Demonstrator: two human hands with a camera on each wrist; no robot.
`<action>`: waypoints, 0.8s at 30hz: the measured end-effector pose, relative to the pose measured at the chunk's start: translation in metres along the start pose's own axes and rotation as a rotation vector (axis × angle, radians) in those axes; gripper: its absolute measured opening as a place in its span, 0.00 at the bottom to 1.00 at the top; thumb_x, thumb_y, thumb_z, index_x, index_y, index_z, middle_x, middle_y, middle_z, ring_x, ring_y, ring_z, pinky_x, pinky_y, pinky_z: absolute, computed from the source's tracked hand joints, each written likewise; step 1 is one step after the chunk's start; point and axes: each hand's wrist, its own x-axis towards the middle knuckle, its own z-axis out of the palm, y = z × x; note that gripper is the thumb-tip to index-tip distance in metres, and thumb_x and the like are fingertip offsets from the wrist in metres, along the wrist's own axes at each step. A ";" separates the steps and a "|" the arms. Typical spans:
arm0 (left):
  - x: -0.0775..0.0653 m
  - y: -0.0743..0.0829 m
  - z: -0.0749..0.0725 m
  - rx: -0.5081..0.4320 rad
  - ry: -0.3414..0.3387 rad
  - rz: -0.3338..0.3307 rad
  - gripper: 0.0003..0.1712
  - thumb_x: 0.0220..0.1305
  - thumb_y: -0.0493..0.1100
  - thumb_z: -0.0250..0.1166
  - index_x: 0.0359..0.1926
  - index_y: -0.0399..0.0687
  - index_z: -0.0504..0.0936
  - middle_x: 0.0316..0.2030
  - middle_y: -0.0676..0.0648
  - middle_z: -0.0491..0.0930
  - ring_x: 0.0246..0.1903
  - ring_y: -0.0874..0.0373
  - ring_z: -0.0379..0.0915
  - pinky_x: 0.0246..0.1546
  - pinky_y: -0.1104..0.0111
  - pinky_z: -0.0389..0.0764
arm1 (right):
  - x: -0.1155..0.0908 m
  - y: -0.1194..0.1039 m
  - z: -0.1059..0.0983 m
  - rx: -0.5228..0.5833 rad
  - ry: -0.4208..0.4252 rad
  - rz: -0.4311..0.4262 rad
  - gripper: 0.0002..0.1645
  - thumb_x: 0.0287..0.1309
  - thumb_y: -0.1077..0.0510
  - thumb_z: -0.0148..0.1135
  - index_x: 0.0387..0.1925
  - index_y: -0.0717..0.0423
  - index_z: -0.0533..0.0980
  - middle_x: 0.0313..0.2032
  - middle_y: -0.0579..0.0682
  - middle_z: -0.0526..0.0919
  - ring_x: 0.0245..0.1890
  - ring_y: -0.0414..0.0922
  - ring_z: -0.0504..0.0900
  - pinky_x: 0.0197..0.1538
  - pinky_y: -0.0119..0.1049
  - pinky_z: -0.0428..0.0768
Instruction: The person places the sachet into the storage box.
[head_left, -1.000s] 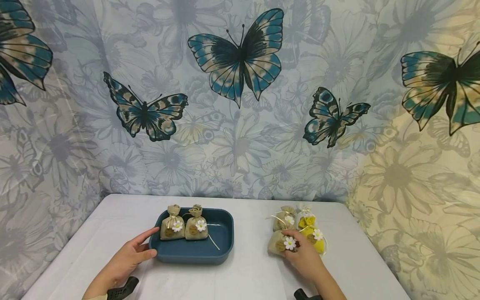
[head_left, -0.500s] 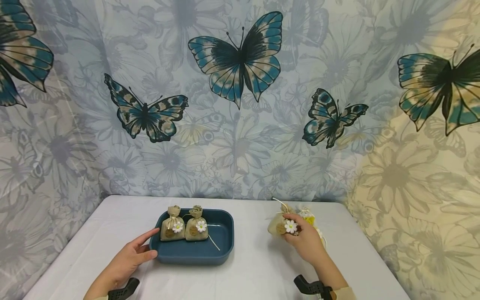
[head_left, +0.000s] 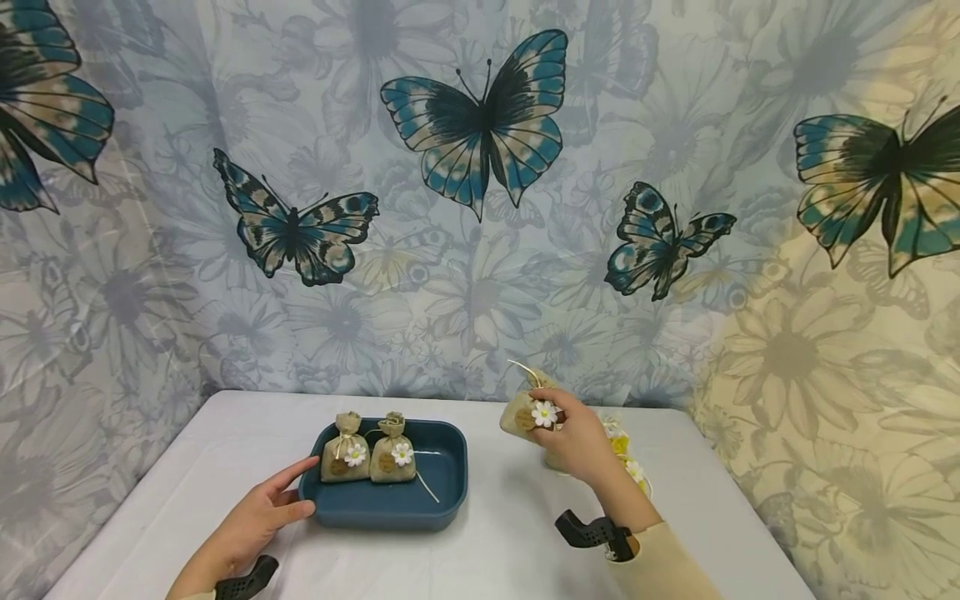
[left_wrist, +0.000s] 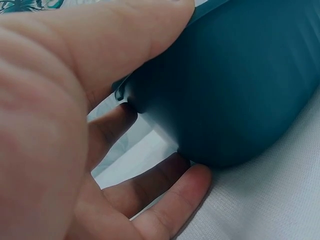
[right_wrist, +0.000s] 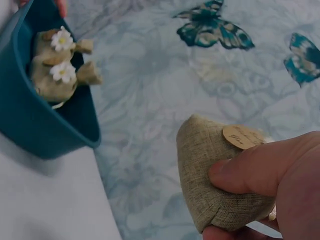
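My right hand (head_left: 576, 429) pinches a beige cloth sachet (right_wrist: 215, 172) between thumb and fingers, raised above the table. The sachet has a white daisy, a round tan tag and a loose cord at its neck. At the left, my left hand (head_left: 255, 512) touches the end of a blue rectangular tray (head_left: 390, 515). Its thumb lies against the outer wall and its fingertips (left_wrist: 196, 176) meet the tray's corner. Inside the tray, side by side in its left part, are two beige daisy sachets, one at the far left (head_left: 335, 468) and another (head_left: 386, 468) beside it.
Behind my right hand, partly hidden, are yellow sachets (head_left: 619, 442) and another beige sachet (head_left: 555, 461). A white cloth covers the table (head_left: 487, 550). A butterfly-printed curtain (head_left: 480, 317) hangs along its back edge. Each wrist carries a black camera mount.
My right hand has picked up the front beige sachet and lifted it up and to the left, away from the other sachets. My left hand stays at the tray.
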 end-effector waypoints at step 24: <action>-0.001 0.001 -0.001 -0.007 -0.023 0.003 0.43 0.70 0.39 0.64 0.78 0.41 0.51 0.75 0.29 0.31 0.70 0.25 0.34 0.62 0.33 0.53 | 0.021 -0.044 0.091 0.050 -0.235 -0.111 0.30 0.51 0.63 0.75 0.58 0.49 0.78 0.51 0.50 0.79 0.38 0.44 0.77 0.37 0.39 0.79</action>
